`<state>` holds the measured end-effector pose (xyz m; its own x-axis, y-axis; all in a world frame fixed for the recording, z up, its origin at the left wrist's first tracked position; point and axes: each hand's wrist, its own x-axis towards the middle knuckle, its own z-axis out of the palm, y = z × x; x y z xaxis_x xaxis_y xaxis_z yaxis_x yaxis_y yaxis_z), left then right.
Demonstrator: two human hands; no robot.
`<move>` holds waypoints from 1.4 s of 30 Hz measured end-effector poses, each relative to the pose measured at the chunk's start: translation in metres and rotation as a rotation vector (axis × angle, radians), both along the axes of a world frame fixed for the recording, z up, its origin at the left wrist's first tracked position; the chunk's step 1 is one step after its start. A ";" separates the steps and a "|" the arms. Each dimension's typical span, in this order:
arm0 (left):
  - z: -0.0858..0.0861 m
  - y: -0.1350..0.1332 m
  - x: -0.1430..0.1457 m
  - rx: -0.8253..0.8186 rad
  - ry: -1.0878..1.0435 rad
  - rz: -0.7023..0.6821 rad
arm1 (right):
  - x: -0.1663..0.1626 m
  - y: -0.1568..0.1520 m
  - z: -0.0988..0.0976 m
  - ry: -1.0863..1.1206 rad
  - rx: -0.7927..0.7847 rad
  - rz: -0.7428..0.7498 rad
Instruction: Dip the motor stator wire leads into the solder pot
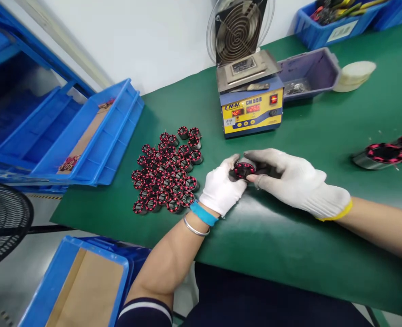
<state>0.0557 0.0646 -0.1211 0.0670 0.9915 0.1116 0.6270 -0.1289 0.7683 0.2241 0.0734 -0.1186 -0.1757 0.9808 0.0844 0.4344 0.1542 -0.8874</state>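
Note:
Between my two gloved hands is a motor stator (244, 168), a short metal ring with black and pink-red inside. My left hand (224, 184), in a white glove, has its fingers closed on the ring's left side. The greyed fingertips of my right hand (286, 175) grip the same ring from the right. Many similar stators (167, 170) stand grouped on the green table, left of my hands. Farther right stand a few more stators (384, 154) with thin wire ends sticking up. The stator is held just in front of a yellow and blue solder pot (253, 111) with lit red digits.
A fan (238, 34) stands behind the solder pot. Beside it are a purple-grey bin (310, 72), a pale round container (355, 75) and a blue tool bin (340, 29). Blue trays (119, 122) sit at left, a blue crate (61, 272) below them. A black fan (3, 227) is at the left edge.

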 end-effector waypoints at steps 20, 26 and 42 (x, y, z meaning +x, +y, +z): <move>0.017 -0.017 -0.004 0.130 -0.495 -0.067 | 0.011 -0.004 0.012 -0.011 0.268 0.042; 0.028 -0.024 -0.008 0.424 -0.748 0.187 | 0.014 -0.002 0.013 0.005 0.258 0.000; 0.028 -0.024 -0.004 0.148 -0.368 -0.036 | 0.015 -0.004 0.024 0.004 0.208 0.011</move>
